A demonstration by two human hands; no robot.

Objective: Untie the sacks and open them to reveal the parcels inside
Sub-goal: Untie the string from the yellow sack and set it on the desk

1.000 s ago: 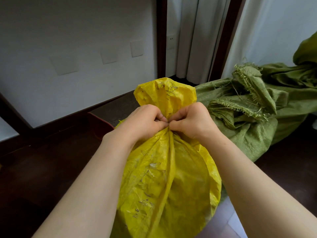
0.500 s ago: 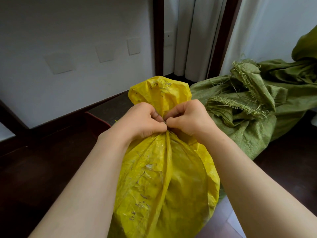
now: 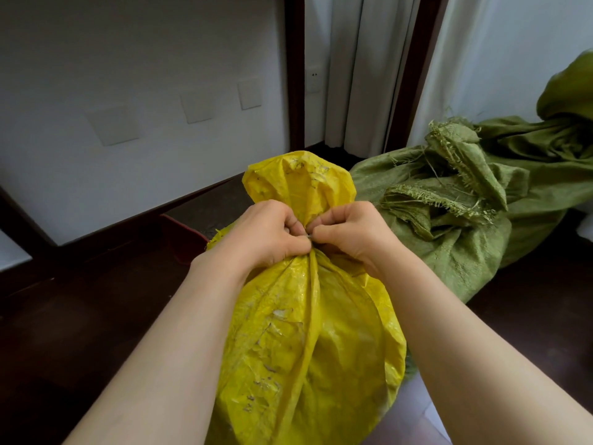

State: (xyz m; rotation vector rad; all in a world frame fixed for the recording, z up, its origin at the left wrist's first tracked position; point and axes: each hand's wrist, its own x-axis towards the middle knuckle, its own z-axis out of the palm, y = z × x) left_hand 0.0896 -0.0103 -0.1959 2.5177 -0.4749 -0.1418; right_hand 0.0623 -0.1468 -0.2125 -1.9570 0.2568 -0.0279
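Observation:
A full yellow woven sack (image 3: 308, 354) stands upright in front of me, its neck bunched and tied, with the loose top (image 3: 298, 184) flaring above the tie. My left hand (image 3: 269, 234) and my right hand (image 3: 349, 232) meet at the neck, fingertips pinched together on a thin tie (image 3: 308, 236) there. The knot itself is mostly hidden under my fingers. No parcels show.
A green woven sack (image 3: 462, 232) with frayed edges lies slumped to the right, touching the yellow one; more green sacking (image 3: 568, 91) rises at the far right. White wall (image 3: 128, 91), dark skirting, curtains (image 3: 362, 69) and a dark floor (image 3: 80, 316) surround them.
My fingers have shifted slightly at the sack's neck, and a thin piece of tie now shows between the fingertips. The sacks have not moved.

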